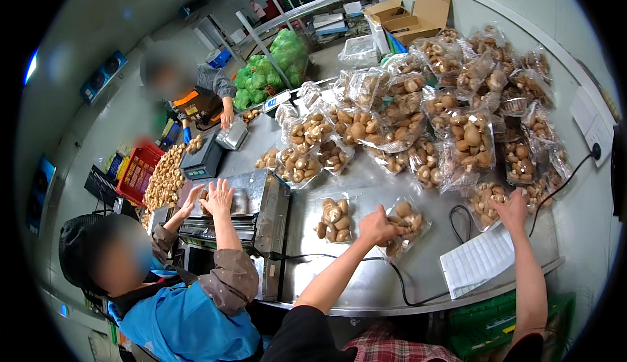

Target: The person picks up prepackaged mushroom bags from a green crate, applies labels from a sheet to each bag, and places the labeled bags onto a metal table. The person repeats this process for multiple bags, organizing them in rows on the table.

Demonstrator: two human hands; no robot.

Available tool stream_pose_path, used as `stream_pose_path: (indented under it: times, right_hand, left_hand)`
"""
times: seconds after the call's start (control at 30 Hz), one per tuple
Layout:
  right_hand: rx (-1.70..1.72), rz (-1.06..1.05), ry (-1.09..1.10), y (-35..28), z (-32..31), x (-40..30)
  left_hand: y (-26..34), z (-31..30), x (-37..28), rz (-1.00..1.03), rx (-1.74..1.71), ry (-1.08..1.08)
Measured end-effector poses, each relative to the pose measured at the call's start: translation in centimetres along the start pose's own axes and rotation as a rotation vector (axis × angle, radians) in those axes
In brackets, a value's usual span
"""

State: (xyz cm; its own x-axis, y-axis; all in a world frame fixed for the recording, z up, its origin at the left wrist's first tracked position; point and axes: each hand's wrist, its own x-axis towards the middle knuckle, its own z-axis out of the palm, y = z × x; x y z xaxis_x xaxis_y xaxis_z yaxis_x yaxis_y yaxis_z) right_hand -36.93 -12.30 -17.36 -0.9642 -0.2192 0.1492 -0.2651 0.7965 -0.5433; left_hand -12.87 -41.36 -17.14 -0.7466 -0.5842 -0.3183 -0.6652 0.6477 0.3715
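My left hand (pixel 380 226) rests on a clear-wrapped pack of brown mushrooms (pixel 407 215) on the steel table, fingers over its left side; whether it grips the pack I cannot tell. My right hand (pixel 511 211) is at the right edge of another wrapped mushroom pack (pixel 485 200), close to the big pile; its fingertips are partly hidden. One more mushroom pack (pixel 334 220) lies flat to the left of my left hand. Beyond my hands, a large heap of wrapped mushroom packs (pixel 470 136) covers the back and right of the table.
A printed sheet (pixel 477 261) lies before my right hand, and a black cable (pixel 406 291) runs along the front edge. At left, a co-worker in blue (pixel 186 313) works at a wrapping machine (pixel 267 205). Another co-worker stands behind a scale (pixel 201 158), near loose mushrooms (pixel 164 176).
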Motion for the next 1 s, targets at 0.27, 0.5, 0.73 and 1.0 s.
stream_pose_path:
  times: [0.27, 0.5, 0.73, 1.0]
  right_hand:
    - [0.87, 0.045, -0.021, 4.2, -20.4, -14.5]
    - [1.296, 0.264, 0.176, 13.8, -27.4, -35.1]
    - [1.191, 0.69, 0.73, 17.3, -31.6, -43.1]
    - [1.095, 0.747, 0.777, 18.4, -27.9, -44.9]
  left_hand:
    - [2.9, -1.4, -5.7, 0.073, -0.934, -0.054]
    - [24.8, 2.9, -15.4, 0.561, -0.731, -0.471]
    - [34.0, 10.4, -22.8, 0.831, -0.588, -0.399]
    - [38.2, 19.2, -27.3, 1.113, -0.121, -0.111]
